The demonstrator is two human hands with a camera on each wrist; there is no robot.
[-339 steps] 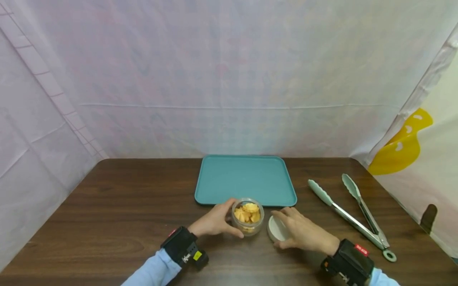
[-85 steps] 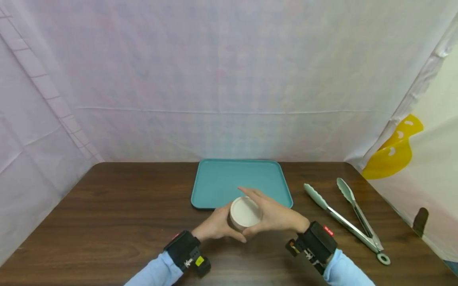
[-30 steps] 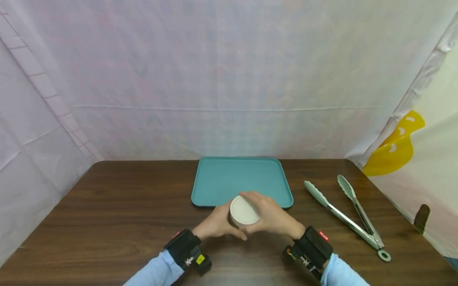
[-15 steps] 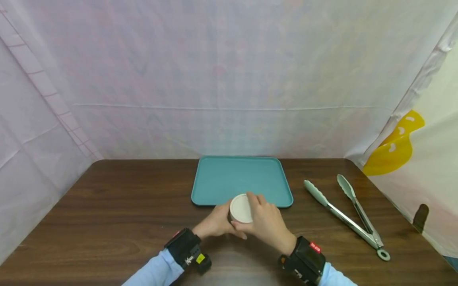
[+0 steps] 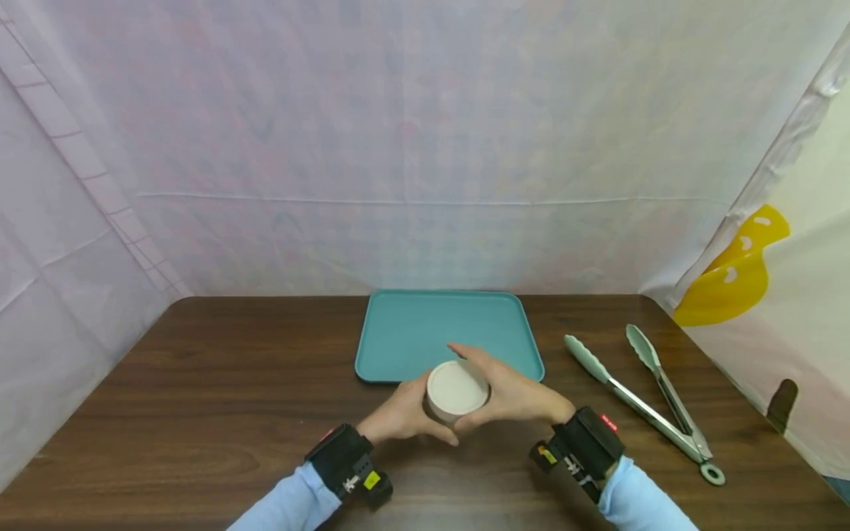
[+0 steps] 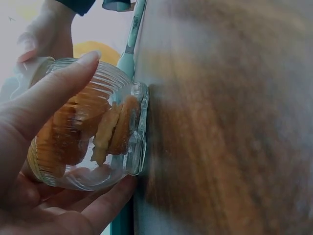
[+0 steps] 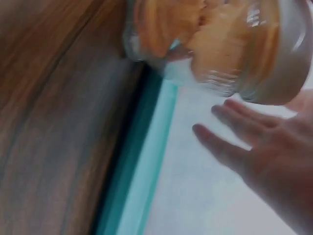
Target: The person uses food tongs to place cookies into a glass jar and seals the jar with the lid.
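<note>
A ribbed glass jar (image 6: 113, 77) stands upright on the table, holding several golden-brown crackers or cookies (image 6: 105, 134). On its mouth sits a round white lid (image 5: 457, 389). My left hand (image 5: 403, 413) grips the jar from the left, thumb on the near side and fingers around the far side. My right hand (image 5: 514, 397) is at the right of the lid, thumb by its near edge and forefinger stretched past its far edge. In the right wrist view the fingers (image 7: 220, 146) of that hand are extended and spread, apart from the glass.
Behind the jar lies a teal tray (image 5: 445, 332) on the dark wooden table (image 5: 232, 383). Metal tongs (image 5: 654, 413) with pale green tips rest spread apart at the right. White cloth (image 5: 412, 147) hangs behind the table, with a yellow shape (image 5: 727, 284) on the right-hand cloth.
The lid, earlier beside the uncovered jar, now sits on it. Half a second ago my right hand clasped the lid with its wrist nearer me; it has since swung back rightward and its fingers spread.
</note>
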